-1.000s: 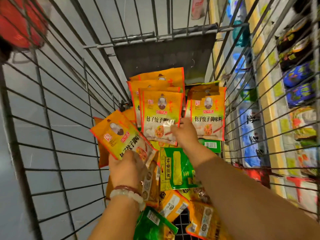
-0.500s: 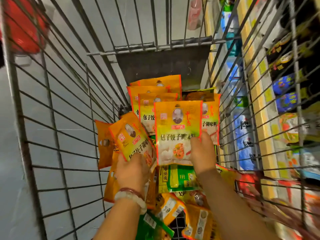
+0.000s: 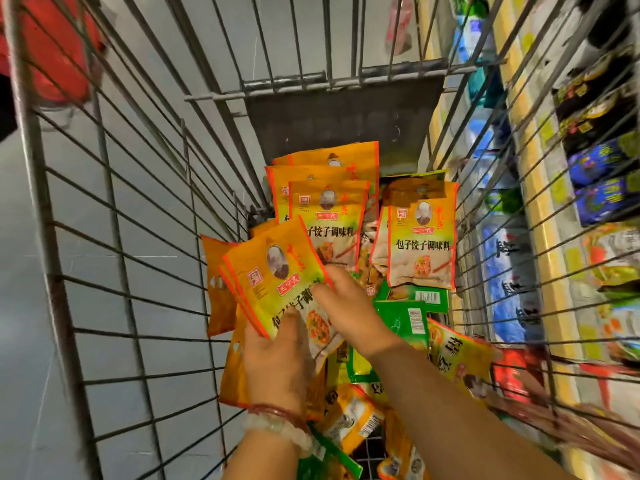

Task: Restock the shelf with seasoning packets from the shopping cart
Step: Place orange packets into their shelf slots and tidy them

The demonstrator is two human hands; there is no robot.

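Note:
Inside the wire shopping cart (image 3: pixel 145 237) lie several orange seasoning packets (image 3: pixel 420 244) and some green ones (image 3: pixel 405 317). My left hand (image 3: pixel 277 362) grips a small stack of orange packets (image 3: pixel 273 275) from below, tilted to the left. My right hand (image 3: pixel 346 306) lies on the front of that stack, its fingers on the top packet. More orange packets (image 3: pixel 329 188) stand upright against the cart's far end.
Store shelves (image 3: pixel 540 209) with blue, black and yellow packaged goods run along the right, seen through the cart's wire side. A red object (image 3: pixel 52 53) sits at the upper left outside the cart. Grey floor lies to the left.
My right hand carried an orange packet leftward from the pile and laid it on the stack in my left hand. The view has moved closer to the cart.

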